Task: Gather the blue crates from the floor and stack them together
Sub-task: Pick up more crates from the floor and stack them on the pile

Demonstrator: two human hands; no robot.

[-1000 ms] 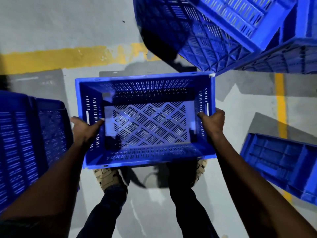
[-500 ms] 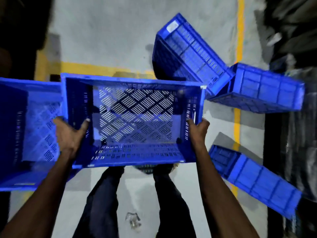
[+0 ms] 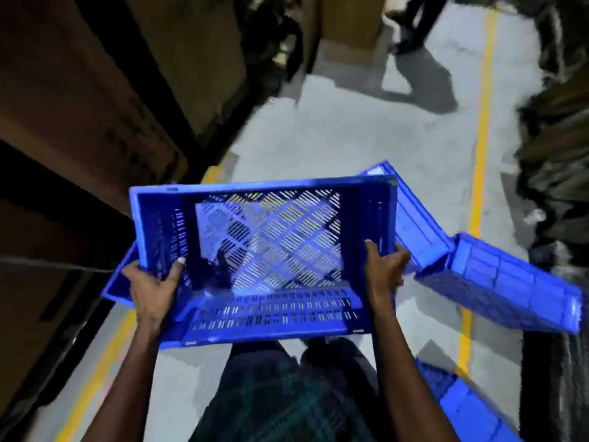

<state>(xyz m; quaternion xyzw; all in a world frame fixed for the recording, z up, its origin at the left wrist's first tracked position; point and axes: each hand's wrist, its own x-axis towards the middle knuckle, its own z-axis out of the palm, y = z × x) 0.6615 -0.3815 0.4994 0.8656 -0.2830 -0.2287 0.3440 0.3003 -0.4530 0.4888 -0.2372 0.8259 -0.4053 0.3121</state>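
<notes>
We hold the blue crate (image 3: pixel 264 256) raised at waist height, open side up; our left hand (image 3: pixel 153 288) and right hand (image 3: pixel 384 272) clamp its short walls, thumbs hooked inside; since a moment ago we have swung left, and the crate beneath (image 3: pixel 119 282) now peeks under it, so stacking looks imminent; other crates (image 3: pixel 497 282) wait tipped on the floor (image 3: pixel 318 138).

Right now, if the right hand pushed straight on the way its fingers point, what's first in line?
The right hand already grips the held crate by its side wall, so that wall comes first. Beyond it, probably the tipped crate on the floor; depth is unclear.
</notes>
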